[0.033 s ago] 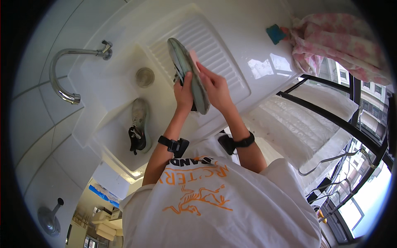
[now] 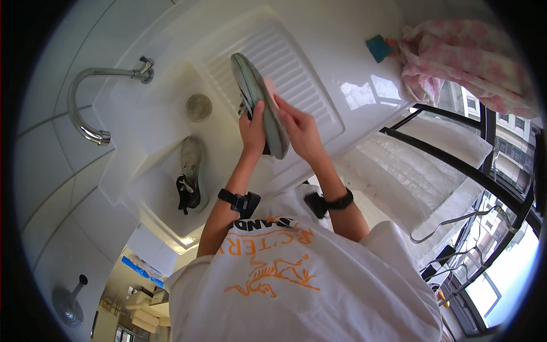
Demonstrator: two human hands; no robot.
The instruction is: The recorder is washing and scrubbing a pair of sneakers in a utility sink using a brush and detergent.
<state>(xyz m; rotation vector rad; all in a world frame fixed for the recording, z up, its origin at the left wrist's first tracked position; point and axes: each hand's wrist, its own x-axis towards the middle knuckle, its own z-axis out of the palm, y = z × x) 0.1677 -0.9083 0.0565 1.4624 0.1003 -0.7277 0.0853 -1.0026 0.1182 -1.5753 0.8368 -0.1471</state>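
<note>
A grey-green sneaker [image 2: 250, 85] is held on its side over the white sink, its sole turned to the right. My left hand [image 2: 252, 130] is closed around its left side, with the thumb across the midsole. On the other side my right hand [image 2: 300, 132] pinches a flat pink piece [image 2: 270, 86] against the sole; most of that piece is covered by the fingers and I cannot make out its kind. The matching sneaker [image 2: 192, 171], pale with a black heel, lies in the basin to the left of my left forearm.
The sink [image 2: 171, 108] has a ribbed washboard [image 2: 302, 74] behind the hands and a round drain [image 2: 199, 108]. A curved metal faucet [image 2: 85, 108] juts from the left. Right of the sink are a blue-green sponge [image 2: 378, 48], a pink-patterned cloth [image 2: 456, 51] and white bedding [image 2: 410, 165] on a black rack.
My right hand and the pink piece have slid slightly along the sole toward me. The held sneaker and my left hand stay nearly in place.
</note>
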